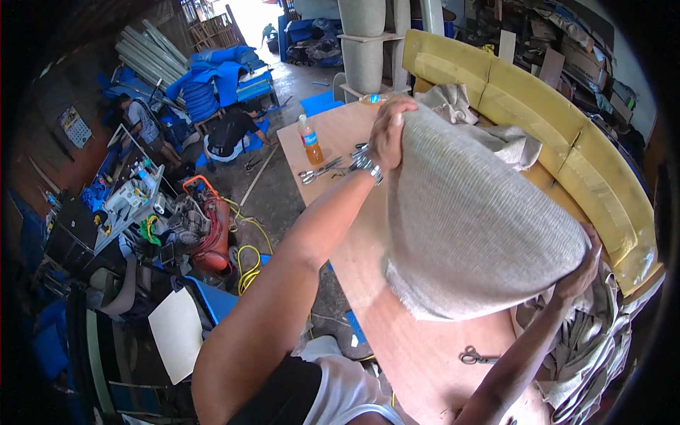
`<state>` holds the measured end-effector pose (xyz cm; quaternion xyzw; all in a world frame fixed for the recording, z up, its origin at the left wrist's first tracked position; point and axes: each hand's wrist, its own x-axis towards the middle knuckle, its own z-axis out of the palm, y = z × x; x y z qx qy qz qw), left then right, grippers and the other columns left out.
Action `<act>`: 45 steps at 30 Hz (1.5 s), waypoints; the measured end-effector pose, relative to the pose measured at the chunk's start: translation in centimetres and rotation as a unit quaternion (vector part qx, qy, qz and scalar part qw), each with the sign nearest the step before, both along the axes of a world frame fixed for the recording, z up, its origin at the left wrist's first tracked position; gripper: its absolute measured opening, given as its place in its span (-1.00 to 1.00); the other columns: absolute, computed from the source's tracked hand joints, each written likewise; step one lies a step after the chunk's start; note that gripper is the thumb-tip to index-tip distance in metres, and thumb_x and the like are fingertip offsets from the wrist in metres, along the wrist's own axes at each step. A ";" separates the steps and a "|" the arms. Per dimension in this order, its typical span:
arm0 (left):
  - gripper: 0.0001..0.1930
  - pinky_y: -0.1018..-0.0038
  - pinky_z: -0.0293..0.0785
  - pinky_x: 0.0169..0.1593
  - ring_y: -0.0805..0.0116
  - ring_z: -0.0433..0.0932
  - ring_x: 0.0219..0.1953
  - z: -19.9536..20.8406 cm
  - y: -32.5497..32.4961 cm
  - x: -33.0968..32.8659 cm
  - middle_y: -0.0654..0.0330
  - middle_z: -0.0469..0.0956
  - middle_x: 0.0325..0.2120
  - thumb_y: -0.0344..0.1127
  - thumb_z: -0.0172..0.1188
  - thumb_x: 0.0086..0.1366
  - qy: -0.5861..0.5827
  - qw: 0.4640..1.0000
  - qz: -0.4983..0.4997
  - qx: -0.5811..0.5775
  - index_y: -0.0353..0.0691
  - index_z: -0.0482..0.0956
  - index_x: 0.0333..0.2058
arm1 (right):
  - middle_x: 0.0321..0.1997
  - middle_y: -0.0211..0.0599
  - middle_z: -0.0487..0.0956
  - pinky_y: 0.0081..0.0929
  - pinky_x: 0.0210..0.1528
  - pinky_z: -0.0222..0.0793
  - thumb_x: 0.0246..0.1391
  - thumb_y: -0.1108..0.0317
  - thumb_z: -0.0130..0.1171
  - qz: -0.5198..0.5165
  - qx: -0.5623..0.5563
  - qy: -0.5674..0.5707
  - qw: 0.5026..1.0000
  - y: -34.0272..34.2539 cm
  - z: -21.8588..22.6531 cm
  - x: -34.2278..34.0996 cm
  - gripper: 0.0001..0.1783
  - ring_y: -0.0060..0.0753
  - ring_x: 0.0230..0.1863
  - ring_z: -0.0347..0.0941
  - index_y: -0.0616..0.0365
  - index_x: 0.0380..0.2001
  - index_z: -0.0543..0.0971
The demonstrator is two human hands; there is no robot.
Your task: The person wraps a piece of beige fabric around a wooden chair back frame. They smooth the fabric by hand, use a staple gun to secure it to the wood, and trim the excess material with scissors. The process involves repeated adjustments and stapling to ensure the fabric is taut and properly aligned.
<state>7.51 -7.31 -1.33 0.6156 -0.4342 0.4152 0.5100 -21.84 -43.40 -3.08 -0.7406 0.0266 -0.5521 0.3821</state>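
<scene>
A large, stiff, curved panel covered in beige woven upholstery fabric [482, 212] is tilted up over a plywood tabletop [375, 312]. What lies under the cloth is hidden. My left hand [388, 136] grips its upper left corner, thumb over the edge. At the lower right end, my right hand [581, 268] has its fingers wrapped round the rim. A frayed edge of the cloth hangs toward the table. Dark-handled scissors [476, 356] lie near my right forearm. Metal hand tools [324, 170] and a bottle of orange liquid [310, 140] are left of my left wrist.
A long curved yellow foam backrest [538, 92] borders the table's far right side. Loose beige fabric [591, 347] is bunched at the right. On the floor at left stand a red air compressor [211, 241] and a yellow hose [249, 273]. Two people [230, 133] are farther back.
</scene>
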 end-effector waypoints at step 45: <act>-0.09 0.29 0.27 0.31 -0.03 0.41 0.23 -31.6 33.5 -24.6 -0.23 0.36 0.28 0.35 -0.30 0.50 0.718 0.681 0.104 0.096 -0.56 0.27 0.30 | 0.23 0.28 0.48 -0.12 0.32 0.28 0.33 -0.20 0.01 -0.221 0.466 0.380 0.768 43.3 -28.5 -28.8 -0.17 0.14 0.28 0.42 0.31 0.34 0.27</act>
